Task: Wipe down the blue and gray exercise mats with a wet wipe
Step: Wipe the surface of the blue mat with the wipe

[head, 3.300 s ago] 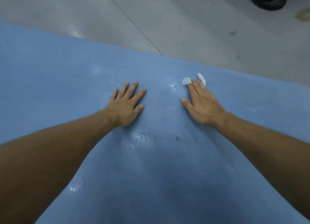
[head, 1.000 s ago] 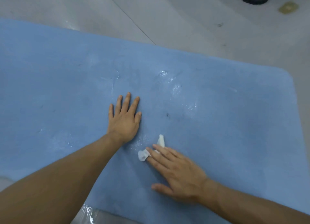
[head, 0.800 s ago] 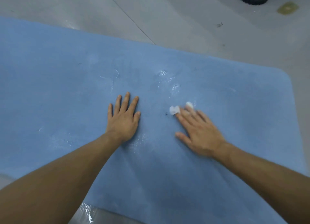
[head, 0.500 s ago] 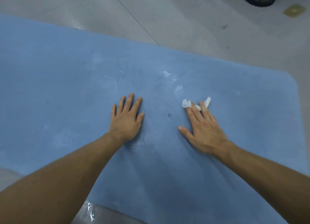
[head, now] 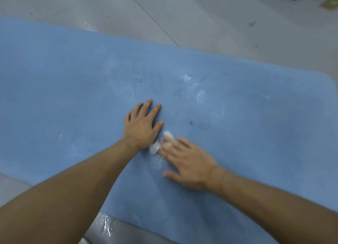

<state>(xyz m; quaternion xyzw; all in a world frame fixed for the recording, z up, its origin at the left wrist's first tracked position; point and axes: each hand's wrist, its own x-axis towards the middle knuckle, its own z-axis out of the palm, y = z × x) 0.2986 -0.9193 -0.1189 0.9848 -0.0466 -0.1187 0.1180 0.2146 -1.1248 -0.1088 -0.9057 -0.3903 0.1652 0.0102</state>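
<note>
Blue mat lies flat on the pale floor and fills most of the view. Left hand is palm down on the mat's middle, its fingers straight and a little apart, holding nothing, likely bracing the mat. Right hand is just beside it on the near side and motion-blurred. Its fingers are stretched out flat and close together, pressing the wet wipe onto the mat. The wipe is a small crumpled white wad under the fingertips, right next to the left wrist. Wet shine shows at the wipe and in patches further up the middle, so I judge the centre strip partly wiped. A dark speck sits on the mat beyond the right hand, not cleaned off. The mat's left stretch and rounded right end look dry, probably not done yet. A gray surface with a wet gleam shows at the near edge; cannot tell if it is the gray mat. Overall the blue mat is mid-wipe, with a good share left.
</note>
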